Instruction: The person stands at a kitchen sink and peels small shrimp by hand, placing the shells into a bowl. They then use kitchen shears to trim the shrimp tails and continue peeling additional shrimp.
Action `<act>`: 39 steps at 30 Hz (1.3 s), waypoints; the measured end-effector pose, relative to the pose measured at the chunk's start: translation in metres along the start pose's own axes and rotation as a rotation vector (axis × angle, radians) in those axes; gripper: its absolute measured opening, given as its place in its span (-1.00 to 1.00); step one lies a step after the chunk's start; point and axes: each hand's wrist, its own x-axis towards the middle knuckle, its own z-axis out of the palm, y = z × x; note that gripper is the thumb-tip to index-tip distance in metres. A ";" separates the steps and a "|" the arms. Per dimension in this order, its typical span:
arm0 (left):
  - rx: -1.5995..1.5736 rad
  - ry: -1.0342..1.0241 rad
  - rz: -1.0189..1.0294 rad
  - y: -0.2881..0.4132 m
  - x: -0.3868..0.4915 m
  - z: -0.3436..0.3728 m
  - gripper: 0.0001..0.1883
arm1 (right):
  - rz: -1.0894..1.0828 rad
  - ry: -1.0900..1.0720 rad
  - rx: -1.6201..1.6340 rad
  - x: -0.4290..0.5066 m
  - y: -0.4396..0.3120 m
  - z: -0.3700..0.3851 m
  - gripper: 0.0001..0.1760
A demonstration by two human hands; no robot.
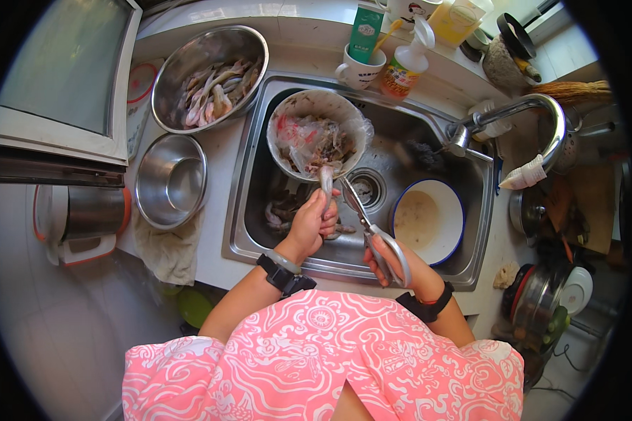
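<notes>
My left hand [312,218] is closed around a small pale fish [326,181], whose upper end is at the near rim of a lined bucket [365,126]. That bucket holds crumpled plastic and dark scraps. In my right hand [395,258] are metal kitchen scissors [366,218] with grey handles; their blades point up toward the bucket's near edge, just right of the fish. How far the blades are parted is hard to tell. More fish [280,218] lie in the sink behind and beside my left hand. A white basin with a blue rim [455,247] holds cloudy water in the sink's right part.
A steel bowl [160,100] of fish stands at the back left, above a smaller steel bowl [146,210] on the counter. Behind the steel sink [233,231] are a mug [358,79] and a spray bottle [405,71]. The curved faucet [555,118] reaches over the right side.
</notes>
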 end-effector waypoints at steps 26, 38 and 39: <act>-0.085 -0.011 -0.002 -0.017 0.009 -0.013 -0.76 | 0.072 -0.185 0.153 -0.001 0.010 -0.008 -0.24; 0.103 0.057 0.002 -0.021 0.012 -0.016 -0.88 | 0.158 -0.278 0.245 0.002 -0.006 -0.022 -0.18; 0.111 0.059 0.000 -0.021 0.012 -0.015 -0.88 | 0.186 -0.269 0.270 0.003 -0.007 -0.023 -0.19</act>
